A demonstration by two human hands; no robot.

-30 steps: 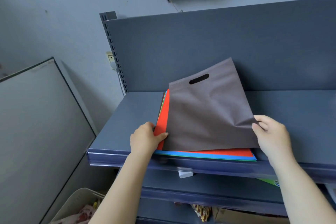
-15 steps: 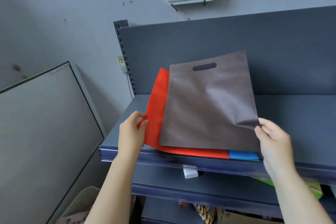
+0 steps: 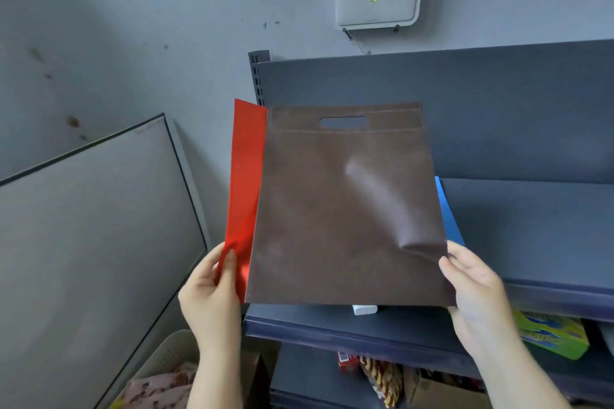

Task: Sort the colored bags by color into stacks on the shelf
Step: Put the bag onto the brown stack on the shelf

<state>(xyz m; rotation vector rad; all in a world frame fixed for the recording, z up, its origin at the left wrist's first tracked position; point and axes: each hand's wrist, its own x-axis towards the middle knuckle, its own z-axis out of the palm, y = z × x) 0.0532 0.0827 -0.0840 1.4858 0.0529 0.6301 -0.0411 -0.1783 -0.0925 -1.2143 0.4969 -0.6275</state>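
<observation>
Brown bag (image 3: 345, 209): non-woven fabric, flat, cut-out handle slot at the top edge, stitched hem band, 1 soft dent running down to the near right corner
Red bag (image 3: 244, 183): same flat type, only a strip shows, left of and behind the brown bag
Change: both bags have come up off the pile since 1 second ago; they lay nearly flat on the shelf, now they stand upright in the air in front of it
Blue bag (image 3: 448, 212): 1 edge shows at the right, behind the brown bag, left lying on the shelf (image 3: 531, 229)
Left hand (image 3: 209, 299): thumb and fingers pinch the near left edge of the red bag
Right hand (image 3: 478, 292): fingers curled round the near right corner of the brown bag
Meaning for task: judged, 2 colours are lifted and separated, each in 1 hand, ready to start 2 stacks; none laid down yet
Shelf space: bare dark surface to the right of the blue bag
</observation>
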